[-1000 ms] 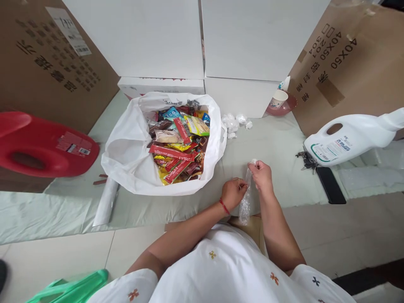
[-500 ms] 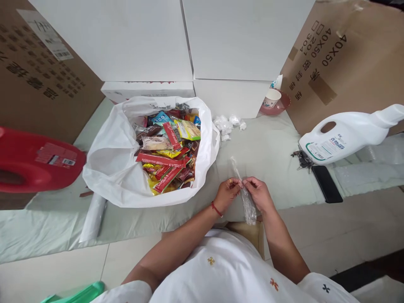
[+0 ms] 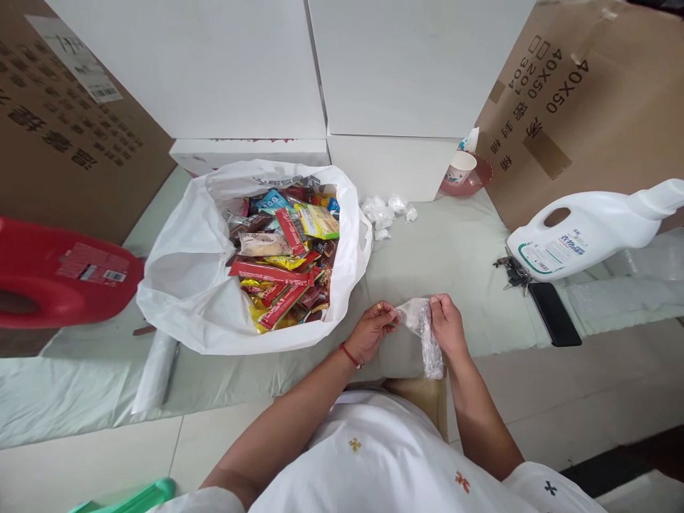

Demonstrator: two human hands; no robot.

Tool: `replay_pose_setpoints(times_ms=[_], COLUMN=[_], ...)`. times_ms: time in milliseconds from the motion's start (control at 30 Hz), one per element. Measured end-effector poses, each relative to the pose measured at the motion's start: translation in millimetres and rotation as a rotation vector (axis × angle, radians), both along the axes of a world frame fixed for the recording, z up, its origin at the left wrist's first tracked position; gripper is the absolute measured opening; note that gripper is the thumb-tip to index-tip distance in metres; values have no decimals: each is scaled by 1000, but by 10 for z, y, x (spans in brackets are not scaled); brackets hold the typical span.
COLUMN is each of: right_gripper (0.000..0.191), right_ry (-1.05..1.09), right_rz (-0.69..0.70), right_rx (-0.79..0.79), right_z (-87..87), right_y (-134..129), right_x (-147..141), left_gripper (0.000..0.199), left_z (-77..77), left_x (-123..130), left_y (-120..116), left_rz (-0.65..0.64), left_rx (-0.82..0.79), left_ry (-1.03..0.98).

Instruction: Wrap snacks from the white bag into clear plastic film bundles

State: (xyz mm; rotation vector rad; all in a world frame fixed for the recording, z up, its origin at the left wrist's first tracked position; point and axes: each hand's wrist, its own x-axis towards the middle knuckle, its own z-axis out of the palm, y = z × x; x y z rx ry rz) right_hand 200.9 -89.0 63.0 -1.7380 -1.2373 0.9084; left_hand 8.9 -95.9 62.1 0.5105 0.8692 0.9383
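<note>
A crumpled clear plastic bag [image 3: 420,318] is stretched between my two hands over the front of the table. My left hand [image 3: 375,326] pinches its left end, fingers closed. The fingers of my right hand [image 3: 447,322] are closed on its right side, and a bunched length of the plastic hangs down below them. To the left stands a large white plastic bag [image 3: 179,285], its mouth wide, full of wrapped snacks [image 3: 286,260] in red, yellow, blue and brown packets. Beyond my hands lie several small balls of crumpled clear plastic [image 3: 377,211].
A white detergent bottle [image 3: 577,231], keys [image 3: 513,271] and a black phone [image 3: 554,313] lie at the right. Paper cups [image 3: 459,168] sit on a reddish plate [image 3: 484,174]. At the left are a red jug [image 3: 80,274] and a plastic roll [image 3: 154,370]. Boxes [image 3: 395,64] wall the back.
My hands have moved apart, the left to the left and the right to the right. The clear plastic, a narrow twisted strip before, is now spread wider between them.
</note>
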Motion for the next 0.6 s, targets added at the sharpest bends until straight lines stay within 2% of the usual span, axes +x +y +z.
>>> replay_pose_setpoints(times_ms=[167, 233, 367, 500, 600], right_gripper=[38, 36, 33, 35, 38], right_ry=[-59, -101, -176, -173, -64], right_rz=[60, 82, 114, 75, 26], right_rx=[33, 52, 83, 104, 79], right_z=[57, 93, 140, 101, 20], right_y=[-55, -96, -186, -248, -270], right_x=[-87, -112, -139, -166, -171], left_gripper=[58, 53, 31, 31, 36], left_z=[95, 104, 18, -103, -123], left_x=[132, 202, 342, 435, 423], left_y=[25, 57, 149, 208, 211], left_rz=[11, 41, 135, 265, 308], left_rx=[-61, -80, -86, 1, 77], left_ry=[39, 98, 255, 407, 469])
